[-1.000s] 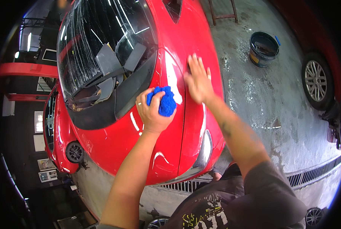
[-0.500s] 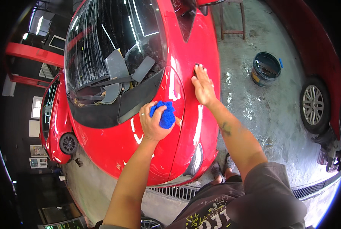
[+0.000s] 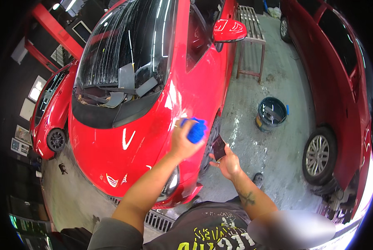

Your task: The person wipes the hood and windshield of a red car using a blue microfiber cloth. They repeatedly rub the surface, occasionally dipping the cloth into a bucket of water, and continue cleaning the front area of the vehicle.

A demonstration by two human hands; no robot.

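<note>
My left hand (image 3: 182, 141) is closed round a crumpled, fluffy blue cloth (image 3: 197, 130) against the front fender of a red car (image 3: 142, 143). Beside the wheel arch, off the bodywork, my right hand (image 3: 229, 163) grips a flat dark rectangular pad (image 3: 218, 147) between thumb and fingers; its exact kind is not clear. Loose dark trim pieces (image 3: 127, 79) lie at the base of the streaked windshield (image 3: 124, 46). The car's side mirror (image 3: 229, 30) juts out farther back.
On the wet floor to the right stands a dark bucket (image 3: 272, 115) with something inside. A slatted bench (image 3: 251, 25) is behind it. A darker red car (image 3: 332, 96) lines the right side, another red car (image 3: 53, 104) the left. A floor grate (image 3: 159, 221) runs near my feet.
My right hand has come off the fender and turned up, showing the dark pad. My left hand has moved right with the cloth, from the hood to the fender. The view has shifted.
</note>
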